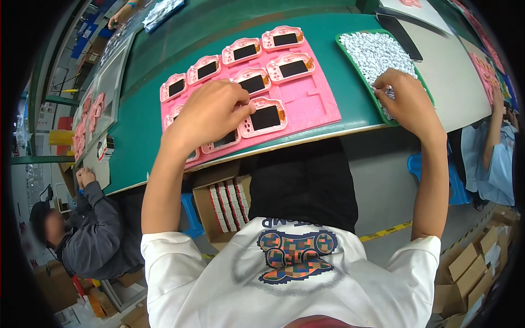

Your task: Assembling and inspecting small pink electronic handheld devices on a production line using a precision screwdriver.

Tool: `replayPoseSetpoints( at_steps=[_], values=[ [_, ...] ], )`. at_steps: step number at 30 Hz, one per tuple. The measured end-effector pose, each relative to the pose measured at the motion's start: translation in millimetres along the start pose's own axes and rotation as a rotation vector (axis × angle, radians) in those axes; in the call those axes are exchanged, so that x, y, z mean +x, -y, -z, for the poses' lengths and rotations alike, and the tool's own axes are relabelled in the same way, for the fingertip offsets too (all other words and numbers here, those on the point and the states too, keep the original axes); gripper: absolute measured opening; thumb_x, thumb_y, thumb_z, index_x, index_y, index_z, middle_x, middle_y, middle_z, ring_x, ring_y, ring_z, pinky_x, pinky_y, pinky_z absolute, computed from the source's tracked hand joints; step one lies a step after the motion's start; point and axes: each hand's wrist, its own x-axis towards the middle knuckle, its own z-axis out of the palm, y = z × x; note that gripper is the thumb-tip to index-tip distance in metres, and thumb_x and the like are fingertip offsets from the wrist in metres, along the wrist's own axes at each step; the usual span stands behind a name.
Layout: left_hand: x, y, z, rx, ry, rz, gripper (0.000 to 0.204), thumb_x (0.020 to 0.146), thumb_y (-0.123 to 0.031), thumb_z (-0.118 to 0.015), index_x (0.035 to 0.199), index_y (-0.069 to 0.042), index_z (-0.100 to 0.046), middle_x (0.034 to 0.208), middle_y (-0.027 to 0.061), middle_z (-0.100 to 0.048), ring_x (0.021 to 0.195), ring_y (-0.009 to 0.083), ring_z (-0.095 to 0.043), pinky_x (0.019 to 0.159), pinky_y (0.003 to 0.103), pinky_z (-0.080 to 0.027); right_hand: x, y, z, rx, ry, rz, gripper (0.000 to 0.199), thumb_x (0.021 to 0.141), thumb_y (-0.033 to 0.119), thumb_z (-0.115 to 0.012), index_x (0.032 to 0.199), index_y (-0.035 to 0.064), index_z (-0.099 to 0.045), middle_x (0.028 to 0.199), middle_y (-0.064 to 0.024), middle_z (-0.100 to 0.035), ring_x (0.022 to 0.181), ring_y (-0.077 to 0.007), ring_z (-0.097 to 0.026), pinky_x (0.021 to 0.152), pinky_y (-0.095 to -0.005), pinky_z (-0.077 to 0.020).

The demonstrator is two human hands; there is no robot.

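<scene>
My left hand [210, 112] hovers over a pink foam tray [322, 101], its thumb and fingertips closed together beside a pink handheld-console shell [281, 108] with a dark screen. Whatever those fingertips hold, if anything, is too small to make out. Several more such shells, each with a screen and an orange ribbon cable, sit in the tray's recesses; my hand and wrist cover some of them. On the right, my right hand [403, 101] dips into a green tray [428, 87] of small white parts [372, 52]. Its thumb and forefinger are pinched at the parts, and what lies between them is hidden.
A black flat panel [399, 35] lies beyond the green tray. Under the table stands a cardboard box [208, 218] with red and white packs. One co-worker [90, 229] sits at the left, another [492, 153] at the right. Pink parts [90, 120] lie on the left-hand bench.
</scene>
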Motion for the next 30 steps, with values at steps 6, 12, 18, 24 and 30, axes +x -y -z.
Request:
replayPoseSetpoints(
  at_steps=[6,12,18,24,30],
  values=[
    [-7,2,-17,0.040,-0.195,-0.090,0.022,0.089,-0.019,-0.072,0.083,0.003,-0.072,0.081,0.0133,-0.068,0.077,0.0322,-0.061,0.077,0.040,-0.050,6,0,-2,-0.082,-0.021,0.040,0.009,0.087,0.002,-0.068,0.092,-0.0027,-0.073,0.098,-0.0139,-0.073,0.089,-0.0308,-0.068,0.086,-0.0398,-0.0544],
    [-33,-9,-21,0.022,-0.495,-0.093,0.014,0.089,-0.013,-0.070,0.096,-0.001,-0.073,0.082,0.0087,-0.065,0.076,0.0259,-0.057,0.077,0.036,-0.048,3,-7,-9,-0.117,-0.078,0.067,0.009,0.087,-0.001,-0.065,0.093,-0.0001,-0.071,0.098,-0.0128,-0.072,0.086,-0.0306,-0.067,0.083,-0.0401,-0.0539],
    [-93,25,-33,-0.161,-0.808,0.124,0.012,0.091,-0.008,-0.067,0.099,-0.002,-0.073,0.083,0.0061,-0.063,0.076,0.0209,-0.053,0.078,0.032,-0.045,-6,-9,-6,-0.083,-0.199,0.146,0.013,0.088,-0.002,-0.062,0.100,0.0033,-0.065,0.099,-0.0113,-0.070,0.082,-0.0317,-0.065,0.078,-0.0401,-0.0517],
    [-161,108,-63,-0.057,-1.053,0.545,0.019,0.093,-0.013,-0.066,0.106,-0.001,-0.072,0.095,0.0093,-0.066,0.083,0.0216,-0.056,0.081,0.033,-0.045,-3,-24,-10,0.002,-0.147,0.152,0.011,0.089,-0.003,-0.061,0.099,-0.0003,-0.064,0.098,-0.0112,-0.066,0.080,-0.0290,-0.061,0.076,-0.0364,-0.0493],
    [-226,255,-85,0.411,-0.863,0.974,0.058,0.089,-0.044,-0.074,0.115,0.008,-0.067,0.106,0.0234,-0.067,0.096,0.0372,-0.063,0.092,0.043,-0.050,-3,-7,-15,0.018,-0.167,0.131,0.009,0.088,-0.001,-0.062,0.096,-0.0011,-0.065,0.098,-0.0110,-0.068,0.082,-0.0315,-0.062,0.077,-0.0392,-0.0498]
  ],
)
